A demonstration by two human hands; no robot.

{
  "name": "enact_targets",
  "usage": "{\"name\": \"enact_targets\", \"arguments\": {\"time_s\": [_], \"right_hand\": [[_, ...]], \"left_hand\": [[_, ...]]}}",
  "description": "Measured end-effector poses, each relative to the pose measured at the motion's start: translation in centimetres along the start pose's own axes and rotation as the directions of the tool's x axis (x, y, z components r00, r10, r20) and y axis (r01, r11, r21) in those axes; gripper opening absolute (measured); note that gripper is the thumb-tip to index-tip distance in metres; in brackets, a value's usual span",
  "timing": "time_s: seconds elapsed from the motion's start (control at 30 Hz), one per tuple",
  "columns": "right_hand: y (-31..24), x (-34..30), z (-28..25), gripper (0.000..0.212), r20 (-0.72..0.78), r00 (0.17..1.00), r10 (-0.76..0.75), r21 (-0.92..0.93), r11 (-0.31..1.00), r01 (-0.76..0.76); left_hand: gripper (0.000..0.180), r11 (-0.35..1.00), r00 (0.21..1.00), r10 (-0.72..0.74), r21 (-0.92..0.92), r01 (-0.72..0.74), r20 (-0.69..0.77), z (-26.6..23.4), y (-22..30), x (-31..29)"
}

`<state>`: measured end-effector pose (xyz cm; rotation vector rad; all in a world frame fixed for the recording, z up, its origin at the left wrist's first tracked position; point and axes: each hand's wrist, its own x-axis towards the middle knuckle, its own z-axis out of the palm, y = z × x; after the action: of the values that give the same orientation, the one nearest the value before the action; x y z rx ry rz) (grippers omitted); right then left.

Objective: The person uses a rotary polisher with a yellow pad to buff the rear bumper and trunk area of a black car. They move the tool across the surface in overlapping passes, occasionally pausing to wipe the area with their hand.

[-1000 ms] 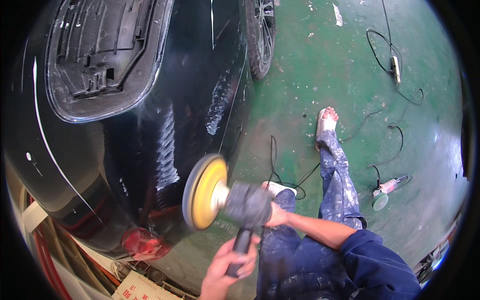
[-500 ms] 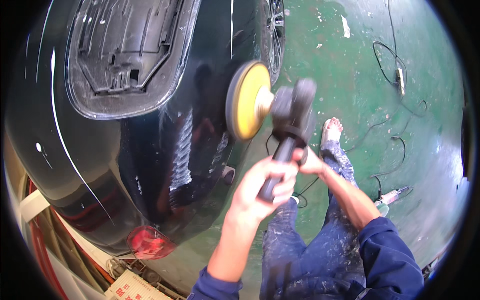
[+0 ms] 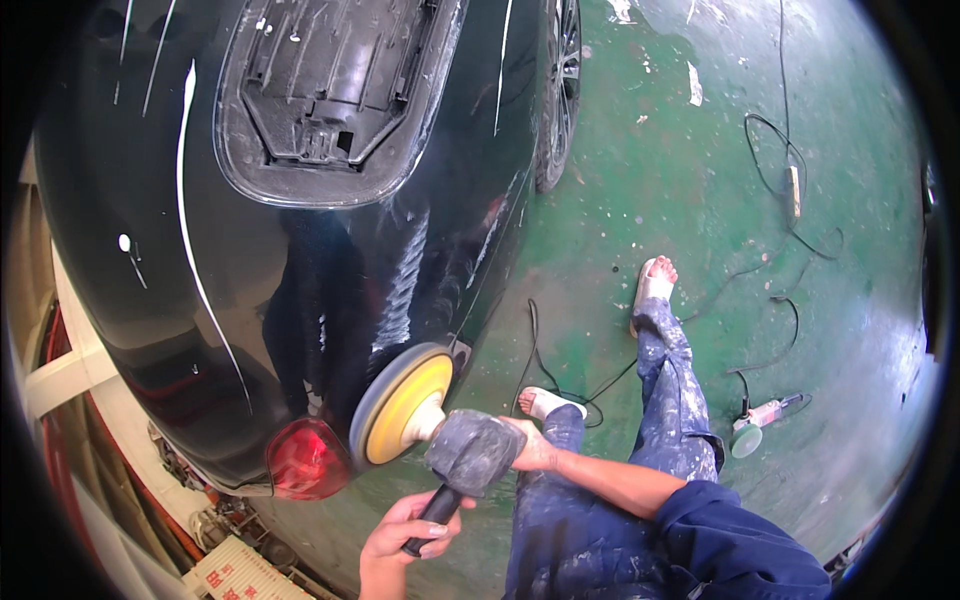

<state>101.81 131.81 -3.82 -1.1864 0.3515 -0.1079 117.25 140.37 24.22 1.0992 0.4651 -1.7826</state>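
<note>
My left hand [image 3: 392, 532] is wrapped round the black side handle of a power polisher [image 3: 476, 452]. My right hand [image 3: 534, 445] grips the polisher's body from the other side, its fingers partly hidden. The round pad [image 3: 408, 404], yellow-backed with a grey rim, faces the rear corner of a glossy black car [image 3: 240, 290], right of the red tail light [image 3: 310, 458]. The pad looks to be against the panel, though its contact face is hidden. A smeared white streak [image 3: 403, 290] lies above it on the paint, and a thin white line [image 3: 190, 235] runs further left.
A grey plastic recess [image 3: 340, 100] and a wheel [image 3: 558, 95] are farther up the car. Cords and a power strip [image 3: 795, 192] lie on the green floor [image 3: 640, 150]. A second power tool [image 3: 762, 418] rests at right. A striped carton [image 3: 245, 572] stands lower left.
Both hands have brought the polisher down and to the left, from beside the car's side panel to the corner near the tail light. The view has shifted too, and my left foot now shows.
</note>
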Motion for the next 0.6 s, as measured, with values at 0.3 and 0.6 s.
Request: {"name": "enact_targets", "arguments": {"time_s": [0.3, 0.6], "right_hand": [[-10.1, 2.4, -14.4, 0.037, -0.077, 0.995, -0.066, -0.177, 0.983, 0.051], [-11.7, 1.8, -14.5, 0.041, -0.07, 0.998, 0.004, -0.227, 0.974, -0.02]], "left_hand": [[0.053, 0.988, 0.987, 0.108, 0.098, -0.12, 0.121, 6.3, 5.4, 5.9], [0.053, 0.976, 0.969, 0.169, 0.109, -0.19, 0.18, 5.3, 4.2, 4.3]]}}
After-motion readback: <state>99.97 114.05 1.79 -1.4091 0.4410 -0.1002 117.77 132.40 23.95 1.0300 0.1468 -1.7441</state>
